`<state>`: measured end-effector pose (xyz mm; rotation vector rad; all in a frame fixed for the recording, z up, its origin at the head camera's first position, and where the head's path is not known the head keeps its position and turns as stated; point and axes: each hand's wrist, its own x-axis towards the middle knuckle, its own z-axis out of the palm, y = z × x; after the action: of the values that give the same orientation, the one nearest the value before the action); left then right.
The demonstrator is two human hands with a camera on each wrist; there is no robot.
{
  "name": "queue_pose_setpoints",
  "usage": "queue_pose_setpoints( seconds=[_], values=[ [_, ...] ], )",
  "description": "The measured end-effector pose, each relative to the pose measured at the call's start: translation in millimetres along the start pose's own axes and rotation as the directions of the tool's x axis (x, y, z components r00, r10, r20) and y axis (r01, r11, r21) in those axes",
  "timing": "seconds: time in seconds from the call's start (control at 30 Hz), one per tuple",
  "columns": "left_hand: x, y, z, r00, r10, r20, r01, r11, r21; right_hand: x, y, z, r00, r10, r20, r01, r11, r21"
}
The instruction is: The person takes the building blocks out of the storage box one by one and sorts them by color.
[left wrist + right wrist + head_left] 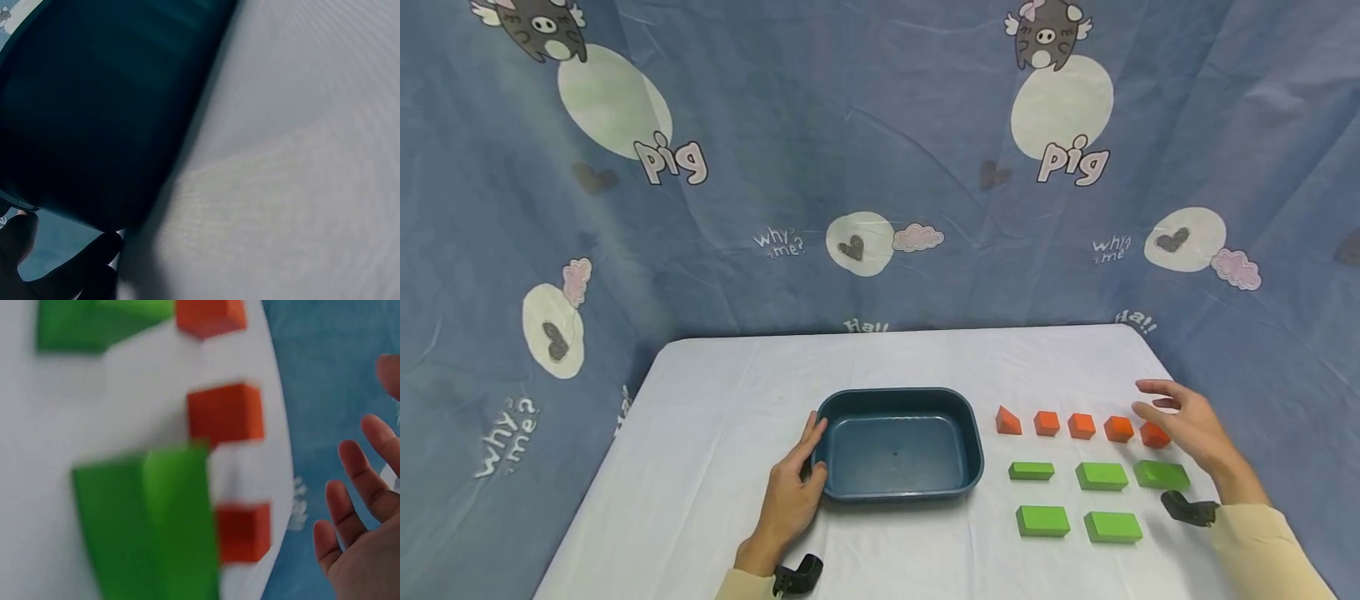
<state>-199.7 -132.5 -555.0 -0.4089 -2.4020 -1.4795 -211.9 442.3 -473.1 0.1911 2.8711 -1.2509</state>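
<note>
A dark teal rectangular tray (895, 492) stands in the middle of the white table, with nothing in it. At its left side my left hand (793, 492) rests with fairly straight fingers along the wall. In the left wrist view, the fingertips (109, 244) meet the dark tray wall (94, 125). My right hand (1187, 425) is held over the right end of the orange row, fingers spread and slightly bent, nothing in them. Below it lie an orange block (1154, 436) and a green rectangular block (1162, 475). The right wrist view shows the right hand (369, 550) apart from the blocks.
An orange wedge-shaped block (1008, 422) and orange cubes (1082, 426) continue the row leftward. Nearer the front are a thin green block (1032, 471) and several thicker green blocks (1113, 527). A blue printed curtain (880, 167) hangs behind the white table (700, 467).
</note>
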Motion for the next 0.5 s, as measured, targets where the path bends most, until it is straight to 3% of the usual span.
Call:
queue_pose_setpoints(
  seconds=[0.17,0.5],
  values=[
    [0.8,1.6,-2.5,1.0,0.002,0.009,-0.003,0.999,0.032,4.7,-28.7,9.0,0.994,-0.103,-0.04,0.102,0.995,-0.02],
    [3.9,6.0,-9.0,0.999,0.008,0.042,-0.013,0.993,0.119,10.4,-80.5,27.5,0.962,-0.255,-0.098,0.25,0.966,-0.059]
  ],
)
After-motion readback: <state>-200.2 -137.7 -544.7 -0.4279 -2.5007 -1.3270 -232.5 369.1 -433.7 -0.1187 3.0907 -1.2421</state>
